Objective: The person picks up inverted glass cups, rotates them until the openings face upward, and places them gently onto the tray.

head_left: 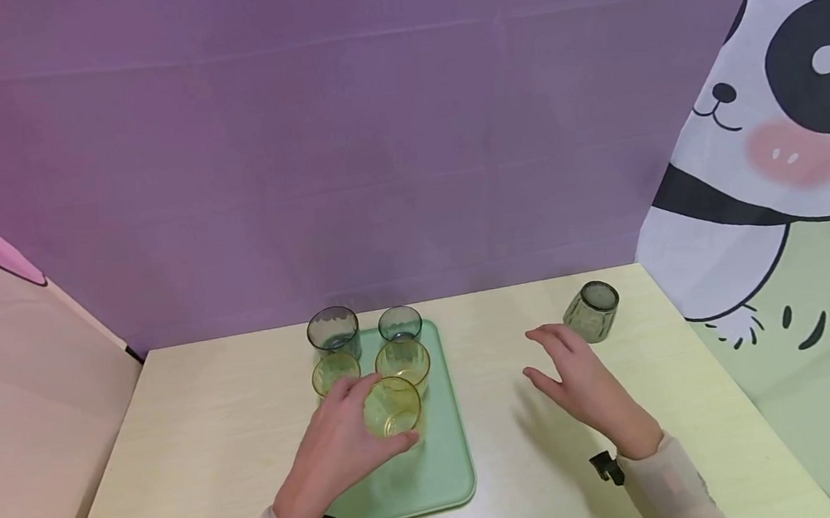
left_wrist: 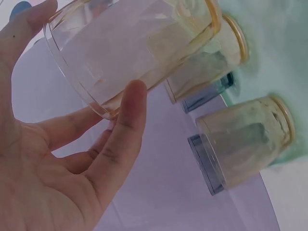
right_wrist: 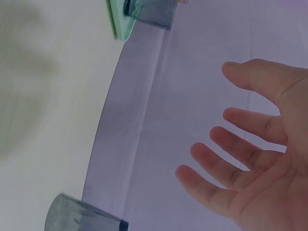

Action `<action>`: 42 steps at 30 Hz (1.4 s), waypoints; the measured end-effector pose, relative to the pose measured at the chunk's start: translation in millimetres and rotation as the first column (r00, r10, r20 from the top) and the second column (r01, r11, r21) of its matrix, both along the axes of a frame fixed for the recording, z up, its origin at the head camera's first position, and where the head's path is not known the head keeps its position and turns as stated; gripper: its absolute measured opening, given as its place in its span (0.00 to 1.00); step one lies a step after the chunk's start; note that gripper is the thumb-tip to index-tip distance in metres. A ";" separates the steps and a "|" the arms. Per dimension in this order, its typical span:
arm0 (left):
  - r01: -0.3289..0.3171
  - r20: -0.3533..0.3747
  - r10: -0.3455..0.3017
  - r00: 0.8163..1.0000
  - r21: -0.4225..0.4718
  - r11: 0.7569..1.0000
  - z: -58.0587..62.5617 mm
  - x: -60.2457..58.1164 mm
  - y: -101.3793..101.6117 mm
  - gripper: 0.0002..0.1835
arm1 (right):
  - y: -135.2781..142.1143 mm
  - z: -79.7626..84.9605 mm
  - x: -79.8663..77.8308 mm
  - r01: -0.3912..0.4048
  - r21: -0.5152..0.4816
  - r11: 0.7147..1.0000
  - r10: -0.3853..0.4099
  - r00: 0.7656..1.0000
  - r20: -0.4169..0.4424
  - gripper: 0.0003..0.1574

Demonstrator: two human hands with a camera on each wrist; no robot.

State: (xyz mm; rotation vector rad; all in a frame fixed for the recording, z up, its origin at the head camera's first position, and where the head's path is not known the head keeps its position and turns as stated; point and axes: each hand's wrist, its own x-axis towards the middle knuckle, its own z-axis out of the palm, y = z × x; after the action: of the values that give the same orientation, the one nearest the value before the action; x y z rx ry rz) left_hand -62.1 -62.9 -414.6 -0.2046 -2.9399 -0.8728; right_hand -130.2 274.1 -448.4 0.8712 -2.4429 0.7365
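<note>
My left hand [head_left: 343, 445] holds a clear yellow glass [head_left: 392, 411] between thumb and fingers, over the pale green tray [head_left: 436, 482]. In the left wrist view this glass [left_wrist: 120, 53] is tilted across the frame, with fingertips at its rim. Just behind it stand two other yellow glasses, one on the left [head_left: 336, 373] and one on the right [head_left: 404, 362]. Fingers spread and holding nothing, my right hand [head_left: 584, 376] hovers above the table, in front of a grey faceted glass [head_left: 591, 313] that stands upside down.
At the tray's far end are two grey glasses, a larger left one [head_left: 334, 333] and a smaller right one [head_left: 400, 324]. The pale wooden table [head_left: 200, 446] ends at a purple cloth backdrop [head_left: 374, 146]. A panda-print sheet [head_left: 755, 201] hangs along the right side.
</note>
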 end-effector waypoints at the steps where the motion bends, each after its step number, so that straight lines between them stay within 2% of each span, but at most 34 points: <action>1: -0.004 0.002 0.004 1.000 -0.005 1.000 -0.4 0.9 -1.6 0.48 | 1.6 0.2 -1.2 0.007 0.005 1.000 -0.007 1.000 -0.002 0.31; 9: -0.040 0.012 0.040 0.999 -0.040 0.998 -4.0 6.0 -15.4 0.47 | 16.9 4.2 -12.8 0.067 0.042 0.997 -0.066 0.998 -0.021 0.31; 18: -0.080 0.025 0.082 0.996 -0.061 0.995 -7.4 7.5 -30.4 0.48 | 37.9 4.6 -27.9 0.093 0.038 0.995 -0.088 0.990 -0.112 0.31; 25: -0.103 0.073 0.110 0.991 -0.082 0.991 -11.0 6.9 -38.6 0.50 | 50.4 5.4 -37.2 0.119 0.063 0.991 -0.106 0.979 -0.175 0.30; 28: -0.108 0.077 0.114 0.990 -0.085 0.991 -13.1 7.5 -41.9 0.50 | 55.6 6.9 -40.0 0.148 0.060 0.987 -0.139 0.980 -0.143 0.29; 32: -0.110 0.072 0.116 0.991 -0.083 0.990 -15.6 8.4 -45.3 0.49 | 61.8 8.1 -42.5 0.193 0.072 0.979 -0.189 0.981 -0.051 0.28; 37: -0.112 0.076 0.118 0.990 -0.076 0.991 -17.4 8.6 -48.4 0.49 | 68.6 7.7 -45.0 0.247 0.073 0.966 -0.252 0.965 0.077 0.27; 42: -0.116 0.095 0.123 0.988 -0.081 0.990 -17.8 8.7 -50.7 0.49 | 74.8 5.3 -50.7 0.265 0.074 0.962 -0.270 0.959 0.085 0.28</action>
State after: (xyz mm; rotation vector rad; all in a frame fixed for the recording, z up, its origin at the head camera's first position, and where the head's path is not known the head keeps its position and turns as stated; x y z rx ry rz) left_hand -53.3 -113.5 -432.3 0.0127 -3.0420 -0.7789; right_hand -181.0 348.8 -443.1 0.5205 -2.6107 0.6175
